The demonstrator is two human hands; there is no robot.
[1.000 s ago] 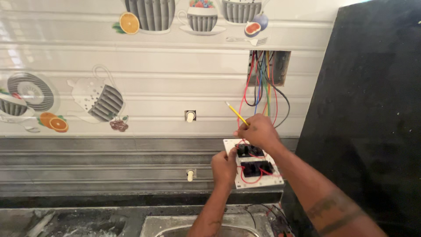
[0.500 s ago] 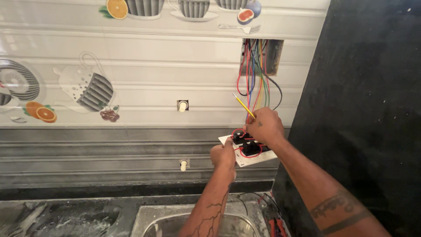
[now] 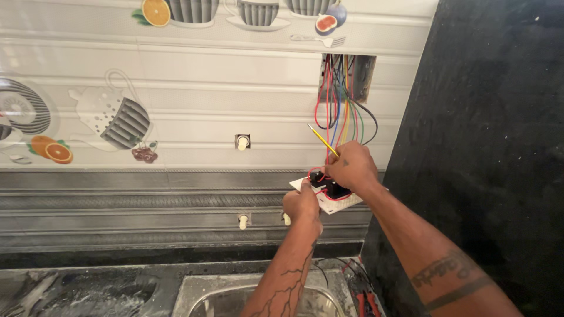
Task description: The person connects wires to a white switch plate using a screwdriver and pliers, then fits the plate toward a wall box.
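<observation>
Centre frame, my left hand (image 3: 302,203) is clamped on the lower-left edge of the white switch plate (image 3: 341,202). Just right, my right hand (image 3: 351,166) grips a yellow screwdriver (image 3: 322,140) above the plate, coloured wires (image 3: 341,105) hanging overhead.

A single head-worn camera looks forward and slightly down along both outstretched forearms at a tiled wall (image 3: 176,105) close ahead. The sink (image 3: 200,296) rim sits at the bottom edge, and a dark panel (image 3: 493,147) fills the right side.
</observation>
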